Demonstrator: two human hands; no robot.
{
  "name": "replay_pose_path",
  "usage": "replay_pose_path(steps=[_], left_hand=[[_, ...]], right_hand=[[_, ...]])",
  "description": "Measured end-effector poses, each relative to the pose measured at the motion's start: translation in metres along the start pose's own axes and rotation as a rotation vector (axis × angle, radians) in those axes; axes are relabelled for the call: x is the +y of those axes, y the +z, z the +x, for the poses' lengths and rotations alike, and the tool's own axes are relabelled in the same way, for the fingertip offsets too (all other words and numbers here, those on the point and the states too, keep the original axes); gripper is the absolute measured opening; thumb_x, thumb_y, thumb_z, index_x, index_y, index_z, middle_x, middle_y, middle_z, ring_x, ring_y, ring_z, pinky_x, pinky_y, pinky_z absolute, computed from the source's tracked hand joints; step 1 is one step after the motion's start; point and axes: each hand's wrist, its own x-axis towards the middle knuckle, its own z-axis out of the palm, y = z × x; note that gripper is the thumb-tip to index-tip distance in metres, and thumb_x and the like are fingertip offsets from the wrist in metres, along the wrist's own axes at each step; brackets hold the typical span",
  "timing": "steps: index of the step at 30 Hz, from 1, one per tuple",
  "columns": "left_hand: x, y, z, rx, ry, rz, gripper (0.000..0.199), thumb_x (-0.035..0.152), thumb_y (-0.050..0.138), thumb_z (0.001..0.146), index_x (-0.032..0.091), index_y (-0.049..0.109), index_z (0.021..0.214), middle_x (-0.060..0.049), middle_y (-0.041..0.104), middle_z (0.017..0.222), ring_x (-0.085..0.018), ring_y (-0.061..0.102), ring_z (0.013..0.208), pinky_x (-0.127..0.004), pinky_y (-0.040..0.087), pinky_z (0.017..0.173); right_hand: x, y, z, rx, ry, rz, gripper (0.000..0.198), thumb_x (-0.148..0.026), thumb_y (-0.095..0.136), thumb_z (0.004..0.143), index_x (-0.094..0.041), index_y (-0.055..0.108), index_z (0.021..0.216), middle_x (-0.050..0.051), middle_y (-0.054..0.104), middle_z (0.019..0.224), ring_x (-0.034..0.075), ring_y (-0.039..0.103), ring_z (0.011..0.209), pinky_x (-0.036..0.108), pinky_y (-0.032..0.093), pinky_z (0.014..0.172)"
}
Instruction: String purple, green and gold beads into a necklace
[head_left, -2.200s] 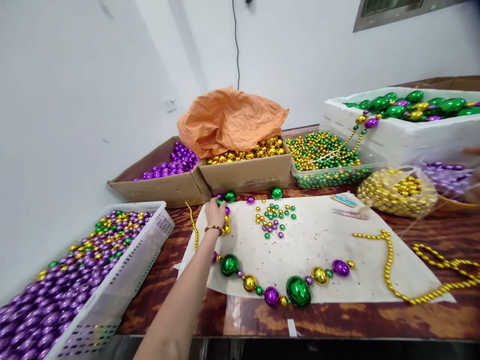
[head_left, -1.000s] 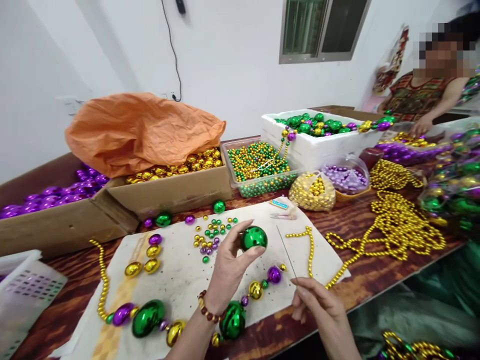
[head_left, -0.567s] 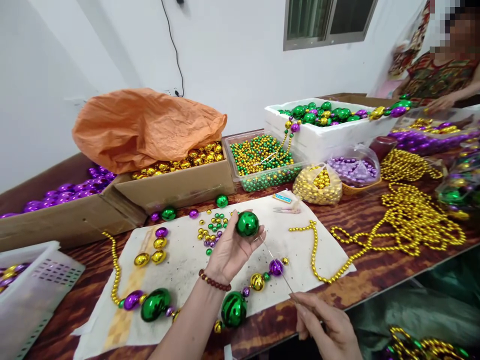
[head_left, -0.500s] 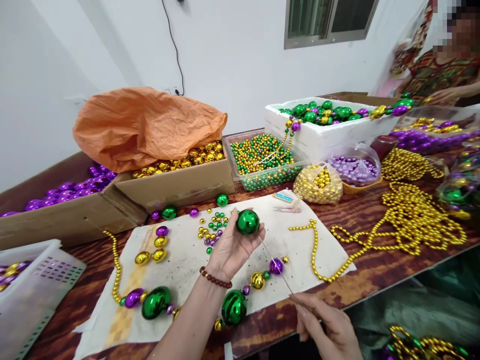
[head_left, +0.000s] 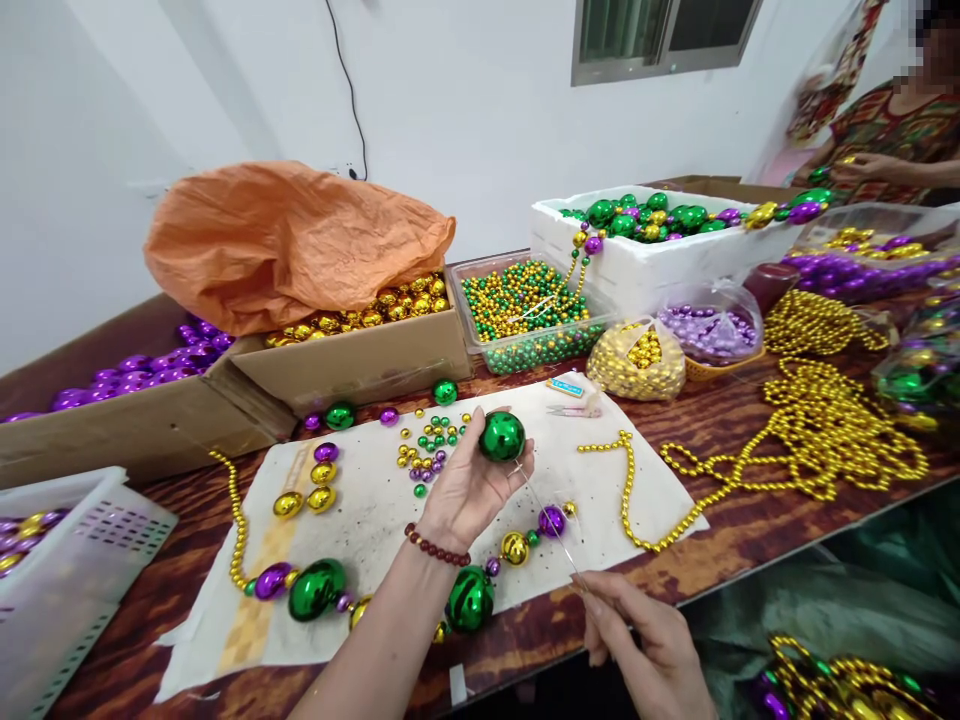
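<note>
In my left hand a large shiny green bead is held between thumb and fingers above the white cloth. My right hand, lower right, pinches a long thin needle. The needle slants up to the bead's underside; whether its tip is inside the hole I cannot tell. Below my hands lies a strand with a large green bead, a gold bead and a purple bead. My left forearm hides part of it. Small loose beads lie behind my left hand.
Cardboard boxes of gold and purple beads stand at the back left. A clear tub, a white foam box and a bag of gold beads stand behind the cloth. Gold bead chains lie right. A person works at the far right.
My right hand has moved slightly left and up with the needle, closer to the green bead. The camera view has shifted a little. My left hand keeps its hold.
</note>
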Motion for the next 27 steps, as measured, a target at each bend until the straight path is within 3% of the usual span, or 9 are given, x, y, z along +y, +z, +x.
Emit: replay_pose_path(steps=[6, 11, 20, 27], left_hand=[[-0.002, 0.001, 0.0, 0.006, 0.023, 0.043, 0.037, 0.04, 0.064, 0.082, 0.019, 0.059, 0.112, -0.008, 0.063, 0.101, -0.019, 0.064, 0.089, -0.032, 0.055, 0.076], [-0.007, 0.005, -0.005, -0.014, 0.07, 0.13, 0.036, 0.039, 0.064, 0.082, 0.021, 0.059, 0.113, -0.008, 0.062, 0.103, -0.019, 0.064, 0.09, -0.033, 0.054, 0.078], [-0.026, 0.02, -0.028, -0.176, 0.167, 0.299, 0.032, 0.027, 0.059, 0.087, 0.022, 0.057, 0.119, -0.009, 0.061, 0.104, -0.025, 0.061, 0.099, -0.046, 0.051, 0.086], [-0.022, 0.017, -0.034, -0.167, 0.182, 0.298, 0.031, 0.027, 0.057, 0.088, 0.023, 0.057, 0.119, -0.009, 0.06, 0.106, -0.026, 0.061, 0.1, -0.048, 0.05, 0.087]], right_hand=[[-0.003, 0.005, -0.001, 0.06, 0.051, 0.042, 0.022, -0.033, 0.054, 0.09, -0.021, 0.069, 0.101, -0.001, 0.058, 0.054, 0.012, 0.055, 0.046, 0.02, 0.046, 0.048], [0.001, 0.002, 0.001, -0.027, 0.111, 0.039, 0.027, -0.036, 0.051, 0.092, -0.019, 0.066, 0.105, 0.001, 0.059, 0.059, 0.015, 0.058, 0.052, 0.022, 0.048, 0.052], [0.012, 0.011, 0.018, 0.019, 0.052, 0.05, 0.026, -0.035, 0.045, 0.096, -0.017, 0.061, 0.106, 0.001, 0.058, 0.065, 0.015, 0.056, 0.06, 0.023, 0.044, 0.055], [0.009, 0.015, 0.02, 0.027, 0.047, 0.093, 0.026, -0.036, 0.047, 0.094, -0.017, 0.063, 0.103, -0.001, 0.054, 0.061, 0.014, 0.054, 0.055, 0.022, 0.044, 0.052]])
